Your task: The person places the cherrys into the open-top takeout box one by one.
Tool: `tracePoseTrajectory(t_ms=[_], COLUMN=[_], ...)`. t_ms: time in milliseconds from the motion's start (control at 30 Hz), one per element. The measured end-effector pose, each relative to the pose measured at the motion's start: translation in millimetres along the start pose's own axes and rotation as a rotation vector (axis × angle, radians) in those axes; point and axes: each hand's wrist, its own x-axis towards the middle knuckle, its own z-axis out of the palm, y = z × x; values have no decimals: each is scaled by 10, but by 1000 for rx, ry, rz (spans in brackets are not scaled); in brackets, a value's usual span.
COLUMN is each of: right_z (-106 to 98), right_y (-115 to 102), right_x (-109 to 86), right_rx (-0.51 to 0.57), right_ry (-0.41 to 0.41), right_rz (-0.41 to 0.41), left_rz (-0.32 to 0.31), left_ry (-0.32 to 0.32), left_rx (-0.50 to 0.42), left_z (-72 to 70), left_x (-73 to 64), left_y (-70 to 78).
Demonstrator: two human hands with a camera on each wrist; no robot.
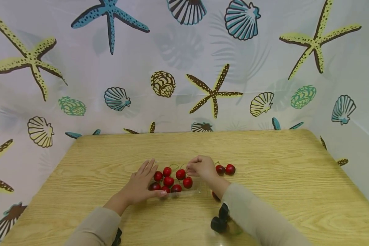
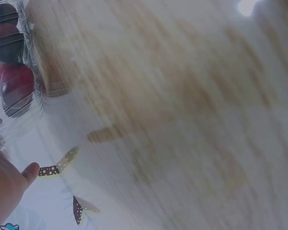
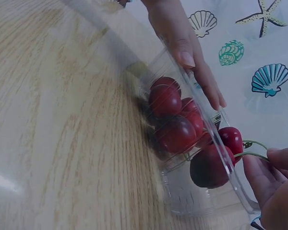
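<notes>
A clear plastic container [image 1: 195, 192] on the table holds several red cherries [image 1: 168, 181], some of them with green stems. My left hand [image 1: 136, 188] rests along its left end, fingers extended and thumb along the near side; in the right wrist view those fingers lie at the rim. At the container's right end, my right hand [image 1: 203, 168] pinches a thin green stem [image 3: 253, 154] between thumb and fingers. That stem leads to a dark red cherry [image 3: 210, 167] at the container's rim. Only the thumb side of my left hand [image 2: 7, 184] shows in the left wrist view.
Right of the container, two cherries [image 1: 230, 169] lie side by side on the wooden table [image 1: 279, 164]. Another cherry [image 1: 215, 196] is partly hidden by my right sleeve. Black wrist gear [image 1: 219, 224] sits under that sleeve. A shell-and-starfish curtain [image 1: 135, 68] hangs behind the table.
</notes>
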Motion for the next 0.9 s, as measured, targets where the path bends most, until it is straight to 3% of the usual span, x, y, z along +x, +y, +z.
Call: tracePoseTrajectory(t_ms=[267, 900], right_z=[101, 188], right_y=[-3, -23], right_x=[42, 93], right_rx=[-171, -376], right_ry=[-35, 17], right_rz=[-8, 16], left_rz=[1, 3], left_ry=[1, 9], left_rx=[7, 1], left_z=[-3, 8], left_x=[-1, 1], left_y=[-2, -7])
